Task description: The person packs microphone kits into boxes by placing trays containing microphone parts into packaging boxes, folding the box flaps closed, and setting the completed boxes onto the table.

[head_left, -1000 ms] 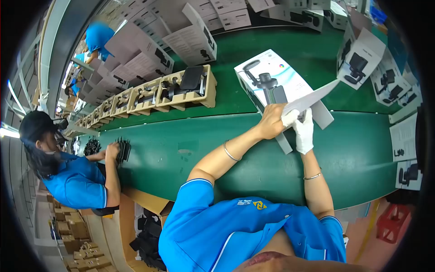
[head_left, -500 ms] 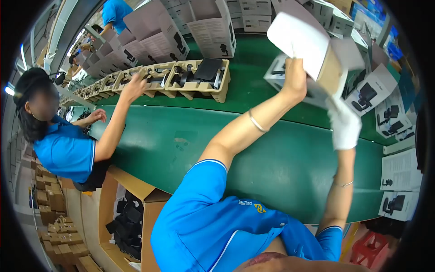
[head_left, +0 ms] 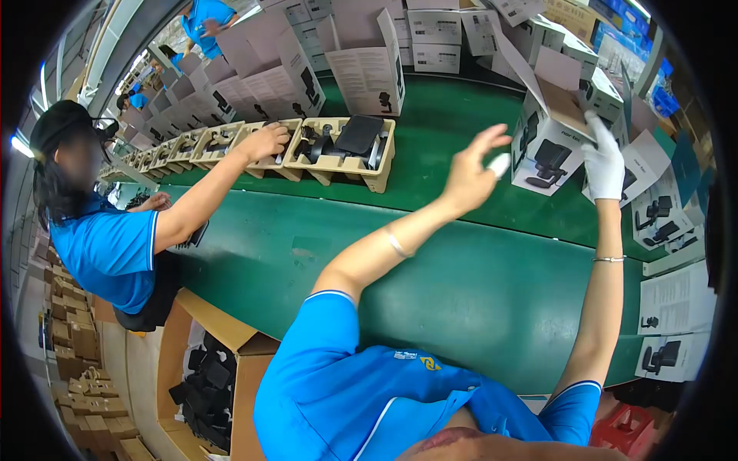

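Note:
An open-topped white box [head_left: 543, 154] with a black device printed on it stands upright on the green conveyor; brown cardboard shows inside it. Just left of the box, my left hand [head_left: 475, 170] is raised with fingers apart and nothing in it; a white covering shows on one fingertip. My right hand [head_left: 604, 163], in a white glove, is at the box's right side with fingers stretched out near its top edge. Further left, a pulp tray [head_left: 380, 178] holds black parts and a flat black piece [head_left: 360, 135].
A co-worker [head_left: 104, 238] at the left reaches to another tray [head_left: 254, 163] in the row. Open boxes [head_left: 367, 75] line the far side. More printed boxes [head_left: 675, 296] stand at the right. A carton of black parts [head_left: 246, 338] is at lower left.
The white box has come down upright onto the conveyor. My left hand has let go and moved left and down. The co-worker's hand has moved right to a tray, and the trays have shifted slightly.

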Tool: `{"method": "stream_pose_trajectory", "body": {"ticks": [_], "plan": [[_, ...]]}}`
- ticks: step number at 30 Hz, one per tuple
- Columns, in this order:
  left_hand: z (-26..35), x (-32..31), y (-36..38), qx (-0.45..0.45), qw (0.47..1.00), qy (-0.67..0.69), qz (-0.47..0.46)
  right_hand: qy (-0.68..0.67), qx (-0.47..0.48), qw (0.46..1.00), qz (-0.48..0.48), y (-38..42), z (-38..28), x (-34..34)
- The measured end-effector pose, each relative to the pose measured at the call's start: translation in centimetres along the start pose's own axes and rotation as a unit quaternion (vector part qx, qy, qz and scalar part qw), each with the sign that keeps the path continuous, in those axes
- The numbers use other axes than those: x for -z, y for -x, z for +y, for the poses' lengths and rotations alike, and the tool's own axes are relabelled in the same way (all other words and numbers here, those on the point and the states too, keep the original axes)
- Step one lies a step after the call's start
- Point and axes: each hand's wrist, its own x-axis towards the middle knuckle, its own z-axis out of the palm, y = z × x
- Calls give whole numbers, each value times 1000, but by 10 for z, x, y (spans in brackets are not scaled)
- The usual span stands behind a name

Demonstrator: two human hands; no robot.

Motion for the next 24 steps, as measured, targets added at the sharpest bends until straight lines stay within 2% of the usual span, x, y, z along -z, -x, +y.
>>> {"method": "stream_pose_trajectory", "body": {"ticks": [3, 5, 6, 8, 9, 10, 11, 12, 13, 15, 16, 18, 19, 23, 24], "plan": [[-9, 77, -7, -110, 963, -238, 66, 77, 56, 976, 198, 6, -46, 14], [-24, 138, -35, -179, 873, -441, 106, 29, 99, 964, 246, 23, -58, 2], [-26, 162, -46, -139, 840, -518, 83, 2, 63, 975, 214, 32, -71, -12], [-61, 204, -59, -198, 740, -641, 44, -92, -33, 994, 56, 49, -107, -35], [-88, 227, -52, -79, 752, -651, -61, -161, -52, 985, -24, 56, -121, -51], [-106, 243, -48, 42, 745, -646, -163, -222, -23, 975, -17, 68, -128, -79], [-103, 243, -42, 38, 746, -645, -164, -244, -53, 958, -141, 75, -138, -92], [-100, 242, -26, 50, 772, -617, -144, -317, -55, 936, -141, 86, -149, -112], [-97, 241, -15, 62, 796, -589, -127, -330, -96, 911, -227, 88, -163, -120], [-96, 236, -6, 42, 784, -611, -103, -364, -195, 861, -298, 92, -189, -147], [-94, 231, 2, 28, 771, -632, -75, -364, -200, 858, -302, 87, -203, -155], [-87, 222, 16, 1, 739, -674, -16, -470, -400, 699, -360, 77, -225, -168], [-77, 217, 15, 3, 737, -676, -9, -471, -395, 700, -364, 75, -228, -172], [-42, 209, -3, 158, 532, -819, -149, -412, -333, 766, -364, 71, -243, -206], [-48, 212, 0, 168, 530, -819, -141, -412, -323, 766, -373, 71, -245, -211]]}}
